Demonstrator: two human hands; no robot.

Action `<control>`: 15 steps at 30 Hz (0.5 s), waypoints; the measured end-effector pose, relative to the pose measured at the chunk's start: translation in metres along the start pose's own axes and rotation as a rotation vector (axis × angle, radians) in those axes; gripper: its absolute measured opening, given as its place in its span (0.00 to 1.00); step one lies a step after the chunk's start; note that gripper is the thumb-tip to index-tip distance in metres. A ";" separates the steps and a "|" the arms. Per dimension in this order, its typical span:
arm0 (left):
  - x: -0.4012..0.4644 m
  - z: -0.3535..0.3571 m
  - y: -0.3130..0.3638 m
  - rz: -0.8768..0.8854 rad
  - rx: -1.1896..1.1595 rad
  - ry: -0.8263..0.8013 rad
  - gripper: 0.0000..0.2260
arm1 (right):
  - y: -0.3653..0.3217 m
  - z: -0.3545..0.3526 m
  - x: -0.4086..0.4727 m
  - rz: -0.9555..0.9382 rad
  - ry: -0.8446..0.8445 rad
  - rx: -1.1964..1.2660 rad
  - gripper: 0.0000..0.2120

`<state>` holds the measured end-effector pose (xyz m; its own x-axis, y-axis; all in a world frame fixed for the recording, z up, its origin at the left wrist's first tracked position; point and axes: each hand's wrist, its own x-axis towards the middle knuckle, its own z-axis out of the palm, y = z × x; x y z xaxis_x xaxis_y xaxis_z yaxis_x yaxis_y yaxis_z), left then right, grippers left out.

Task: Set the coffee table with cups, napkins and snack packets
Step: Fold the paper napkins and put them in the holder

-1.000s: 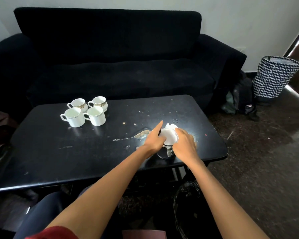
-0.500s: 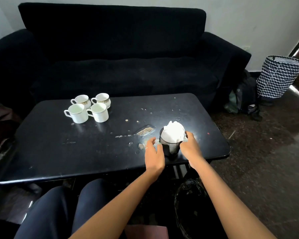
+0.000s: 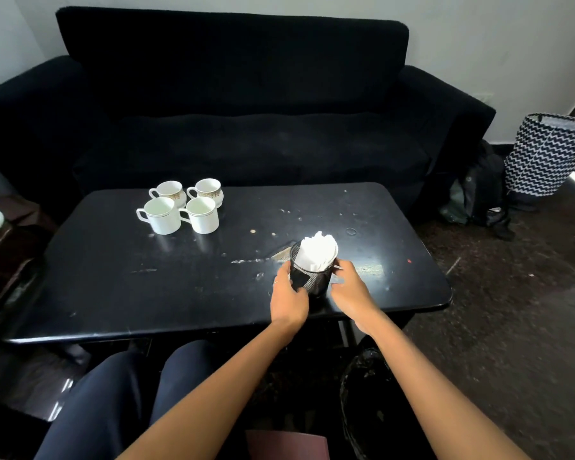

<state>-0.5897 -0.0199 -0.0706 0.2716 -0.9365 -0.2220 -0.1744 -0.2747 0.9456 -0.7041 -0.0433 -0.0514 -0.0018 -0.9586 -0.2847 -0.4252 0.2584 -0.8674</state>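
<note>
Black coffee table (image 3: 146, 293) w/ four white cups (image 3: 183, 207) clustered at far left. Near the front right edge, left hand (image 3: 287, 298) & right hand (image 3: 351, 293) grip a black mesh holder (image 3: 312, 280) stuffed w/ white napkins (image 3: 317, 252), upright on the table.

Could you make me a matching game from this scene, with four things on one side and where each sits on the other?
Things:
1. cups
2. napkins
3. mesh holder
4. zigzag basket

Places:
A. on the floor, right of the sofa
B. between the left hand and the right hand
C. grouped at the table's far left
D. standing up out of the black holder

Pairs: 1-C, 2-D, 3-B, 4-A
</note>
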 end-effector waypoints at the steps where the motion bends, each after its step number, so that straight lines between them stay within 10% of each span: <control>1: 0.003 -0.004 -0.001 0.004 -0.001 -0.004 0.31 | 0.000 0.002 -0.001 -0.010 -0.026 0.001 0.30; 15: 0.031 -0.049 -0.018 -0.065 0.008 0.025 0.29 | 0.005 0.027 -0.006 -0.052 -0.160 -0.022 0.31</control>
<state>-0.5319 -0.0328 -0.0831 0.3058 -0.9109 -0.2772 -0.1635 -0.3370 0.9272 -0.6818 -0.0332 -0.0654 0.1638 -0.9390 -0.3025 -0.4406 0.2048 -0.8741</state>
